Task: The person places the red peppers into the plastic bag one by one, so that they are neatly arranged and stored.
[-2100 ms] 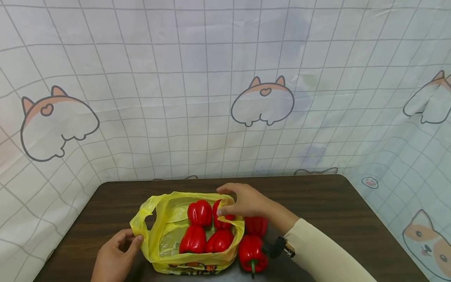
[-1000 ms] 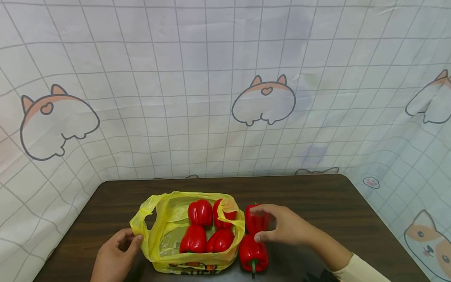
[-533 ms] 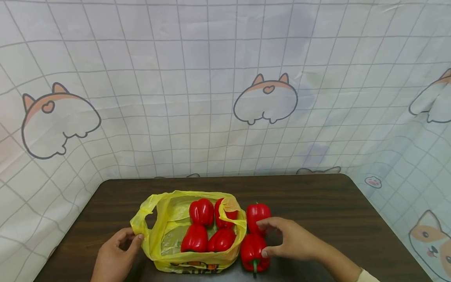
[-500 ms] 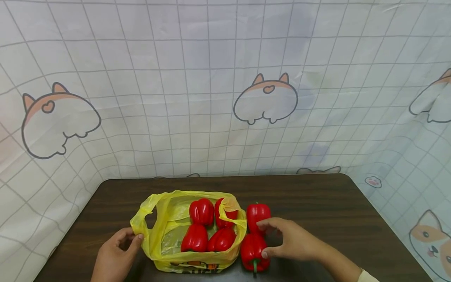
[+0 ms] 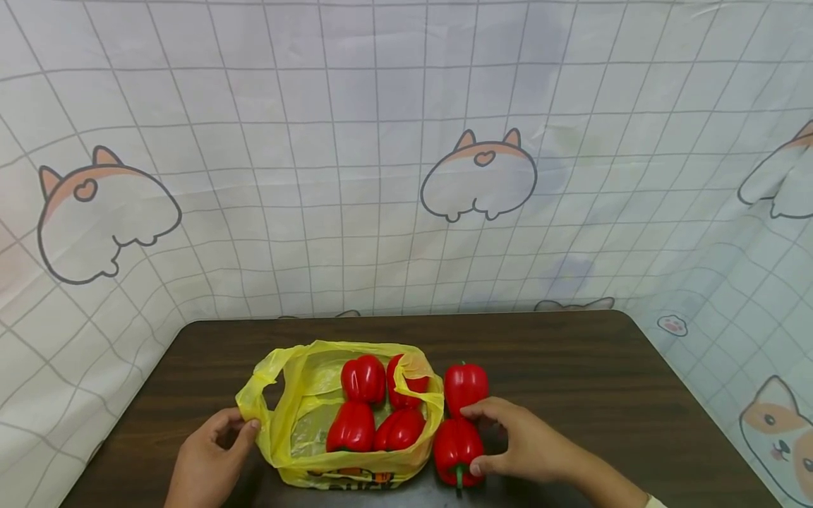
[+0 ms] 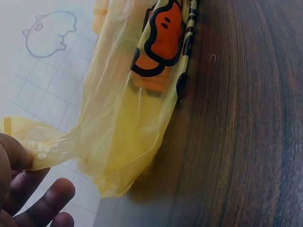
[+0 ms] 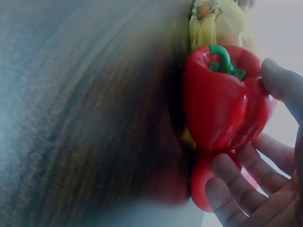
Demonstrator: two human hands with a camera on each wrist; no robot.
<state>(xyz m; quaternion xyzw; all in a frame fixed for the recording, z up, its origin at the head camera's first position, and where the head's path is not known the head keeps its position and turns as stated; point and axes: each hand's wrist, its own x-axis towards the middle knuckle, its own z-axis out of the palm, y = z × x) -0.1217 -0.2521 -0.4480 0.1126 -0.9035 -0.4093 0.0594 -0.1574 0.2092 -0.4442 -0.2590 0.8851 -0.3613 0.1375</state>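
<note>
Right hand slid within grasp of the table's near-edge loose pepper, fingers apart; left hand pinched bag.

Yellow bag: thin plastic film, crinkled, part see-through with a soft sheen, pinched in the left fingers
Bag print: flat, smooth ink, away from the left fingers
Nearest pepper: smooth and glossy, plastic-looking, between right thumb and right fingers
Its stem: smooth, duller green, beside the right thumb
Other loose pepper: shiny, just beyond the right fingers
Bagged peppers: glossy, between both hands' fingers
Tabletop: dark wood grain, low sheen, beneath the fingers
Backdrop: matt, cloth-like, rippled, well beyond the fingers
</note>
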